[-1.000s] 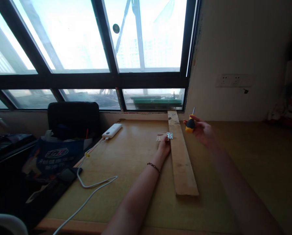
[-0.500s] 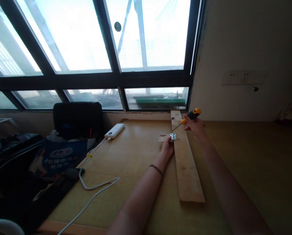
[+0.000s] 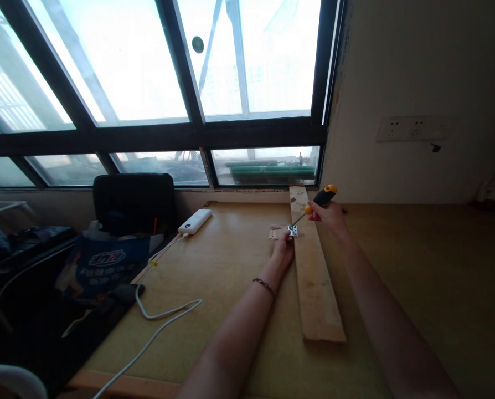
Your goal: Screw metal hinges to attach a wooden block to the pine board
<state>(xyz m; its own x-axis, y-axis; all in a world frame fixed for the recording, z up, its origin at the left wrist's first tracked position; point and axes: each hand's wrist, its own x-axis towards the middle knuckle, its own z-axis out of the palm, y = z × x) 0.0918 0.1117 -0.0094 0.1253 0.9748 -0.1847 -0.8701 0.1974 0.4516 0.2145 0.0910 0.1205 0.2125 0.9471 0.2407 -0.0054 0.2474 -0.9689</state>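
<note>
A long wooden board (image 3: 320, 282) lies lengthwise on the table. A small metal hinge (image 3: 294, 231) spans the board's left edge and a short wood piece (image 3: 274, 233) beside it. My left hand (image 3: 284, 249) grips the short wood piece, its thumb close against the hinge. In my right hand (image 3: 327, 213) is a screwdriver (image 3: 323, 196) with a black and yellow handle, held tilted above the board. Its shaft slants down to the left, with the tip at the hinge's left leaf. Any screw under the tip is too small to make out.
On the table (image 3: 231, 288), a white power bank (image 3: 195, 221) sits at the left edge with a white cable (image 3: 168, 327) trailing towards me. A black chair (image 3: 133, 202) with a blue bag (image 3: 102, 266) stands left. Window and wall close off the far side.
The screwdriver has moved slightly down and left, so its tip now meets the hinge instead of hovering above it. My left hand has stayed nearly in place.
</note>
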